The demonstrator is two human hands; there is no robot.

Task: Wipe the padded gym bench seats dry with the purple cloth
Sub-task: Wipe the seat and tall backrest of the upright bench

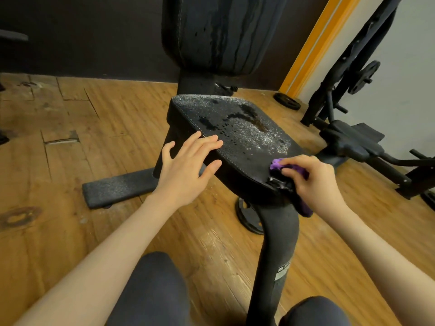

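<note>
The bunched purple cloth (286, 167) sits at the near right corner of the black padded bench seat (235, 132), gripped in the curled fingers of the right hand (313, 182). Droplets and dark puddles cover most of the seat; the upright black padded backrest (223, 34) shows wet streaks. The left hand (186, 165), fingers spread and holding nothing, seems to rest on the seat's left edge. A wadded cloth may smear water rather than lift it, and could push it onto the wooden floor (70, 142).

Left hand (186, 168) flat, fingers spread; right hand (310, 180) curled, gripping.
</note>
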